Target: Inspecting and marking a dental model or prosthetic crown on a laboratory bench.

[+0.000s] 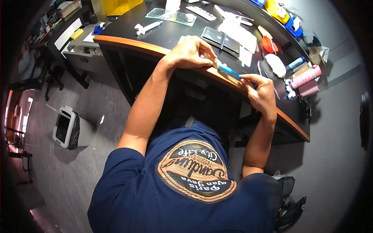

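Both of my hands meet over the wooden front edge of the black desk (pixel 128 29). My left hand (pixel 190 53) is closed in a pinch on a small pale tan piece (pixel 214 62), whose kind I cannot make out. To its right, my right hand (pixel 259 91) grips a slim blue tool (pixel 234 73) between thumb and fingers. The tool slants up and left, its whitish-blue end close to or touching the tan piece. Fingers partly cover both things. Just beyond them lies a flat black rectangular tray or pad (pixel 220 42).
A white syringe (pixel 149 28) and a glass plate (pixel 163 15) lie left on the desk. White papers (pixel 239 33), a red round dish (pixel 268 44), a white rounded object (pixel 276 65) and a pink cylinder (pixel 307 76) stand right. A lined waste bin (pixel 70 128) stands on the floor.
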Motion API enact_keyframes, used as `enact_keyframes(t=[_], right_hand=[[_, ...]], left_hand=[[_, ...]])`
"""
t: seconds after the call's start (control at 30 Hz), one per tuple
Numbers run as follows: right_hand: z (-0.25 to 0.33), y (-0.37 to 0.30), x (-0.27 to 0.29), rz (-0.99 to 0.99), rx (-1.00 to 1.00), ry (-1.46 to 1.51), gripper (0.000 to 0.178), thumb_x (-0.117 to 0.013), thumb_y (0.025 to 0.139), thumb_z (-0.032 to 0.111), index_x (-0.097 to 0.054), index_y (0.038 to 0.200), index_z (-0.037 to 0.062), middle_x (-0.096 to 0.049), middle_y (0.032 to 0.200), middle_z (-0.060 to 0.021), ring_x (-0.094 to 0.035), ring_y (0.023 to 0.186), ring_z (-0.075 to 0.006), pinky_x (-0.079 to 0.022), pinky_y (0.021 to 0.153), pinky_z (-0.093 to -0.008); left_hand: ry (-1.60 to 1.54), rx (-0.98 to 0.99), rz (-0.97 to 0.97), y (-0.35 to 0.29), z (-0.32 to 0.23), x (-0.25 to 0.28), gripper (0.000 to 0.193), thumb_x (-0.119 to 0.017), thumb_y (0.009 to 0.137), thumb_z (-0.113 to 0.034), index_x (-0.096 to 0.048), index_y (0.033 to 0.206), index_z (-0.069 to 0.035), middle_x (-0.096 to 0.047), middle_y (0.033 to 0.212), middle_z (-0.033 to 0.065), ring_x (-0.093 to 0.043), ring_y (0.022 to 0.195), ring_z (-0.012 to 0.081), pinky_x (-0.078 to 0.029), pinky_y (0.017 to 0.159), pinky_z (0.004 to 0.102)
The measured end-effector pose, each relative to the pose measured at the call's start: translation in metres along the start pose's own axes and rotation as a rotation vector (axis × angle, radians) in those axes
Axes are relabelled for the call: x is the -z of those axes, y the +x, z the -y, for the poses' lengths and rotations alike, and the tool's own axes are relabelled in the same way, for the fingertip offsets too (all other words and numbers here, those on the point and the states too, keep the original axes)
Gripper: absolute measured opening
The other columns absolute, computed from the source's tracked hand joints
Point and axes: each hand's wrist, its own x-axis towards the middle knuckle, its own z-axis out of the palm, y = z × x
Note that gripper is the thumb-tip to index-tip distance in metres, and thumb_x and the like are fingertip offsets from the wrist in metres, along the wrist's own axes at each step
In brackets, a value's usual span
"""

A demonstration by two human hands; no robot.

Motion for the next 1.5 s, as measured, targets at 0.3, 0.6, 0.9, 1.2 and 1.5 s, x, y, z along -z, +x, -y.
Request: enact_keyframes(t=[0.3,0.6,0.9,1.2,1.5], right_hand=[[-0.003,0.002,-0.010,-0.106,0.065,0.053,0.018,-0.074,0.091,0.003,-0.079,0.108,0.0013,-0.078,0.089,-0.0168,-0.075,0.080,-0.0210,-0.056,0.076,-0.0324],[-0.001,0.003,-0.005,-0.161,0.117,0.016,0.020,-0.073,0.086,0.001,-0.079,0.105,0.0011,-0.078,0.091,-0.0172,-0.076,0.082,-0.0250,-0.056,0.077,-0.0337],[-0.009,0.008,-0.005,-0.026,0.046,0.017,0.021,-0.070,0.088,0.000,-0.079,0.107,0.0004,-0.079,0.093,-0.0179,-0.076,0.081,-0.0225,-0.056,0.077,-0.0322],[-0.019,0.011,-0.006,-0.025,0.164,0.058,0.022,-0.071,0.086,-0.002,-0.080,0.106,0.0012,-0.079,0.097,-0.0167,-0.076,0.087,-0.0221,-0.056,0.080,-0.0320],[-0.024,0.023,0.002,-0.032,0.271,0.031,0.028,-0.070,0.082,-0.006,-0.080,0.107,0.0031,-0.076,0.087,-0.0132,-0.070,0.074,-0.0222,-0.052,0.072,-0.0342]], left_hand=[[0.026,0.046,0.023,0.001,-0.005,0.000,0.028,-0.086,0.084,-0.026,-0.084,0.106,-0.008,-0.076,0.085,0.0041,-0.060,0.073,0.0089,-0.047,0.065,0.0270],[-0.007,0.040,0.006,0.000,-0.006,-0.002,0.030,-0.087,0.085,-0.030,-0.084,0.106,-0.008,-0.080,0.092,0.0076,-0.067,0.079,0.0117,-0.048,0.068,0.0279],[-0.039,0.053,0.017,-0.001,-0.006,-0.001,0.030,-0.089,0.083,-0.027,-0.084,0.105,-0.008,-0.080,0.090,0.0075,-0.061,0.073,0.0113,-0.046,0.065,0.0268],[-0.040,0.055,0.018,-0.002,-0.002,-0.001,0.026,-0.087,0.084,-0.023,-0.084,0.105,-0.007,-0.079,0.090,0.0071,-0.066,0.077,0.0110,-0.047,0.066,0.0272],[-0.072,-0.021,0.056,0.001,-0.005,-0.001,0.021,-0.085,0.087,-0.019,-0.084,0.105,-0.008,-0.080,0.094,0.0068,-0.068,0.079,0.0129,-0.050,0.067,0.0276]])
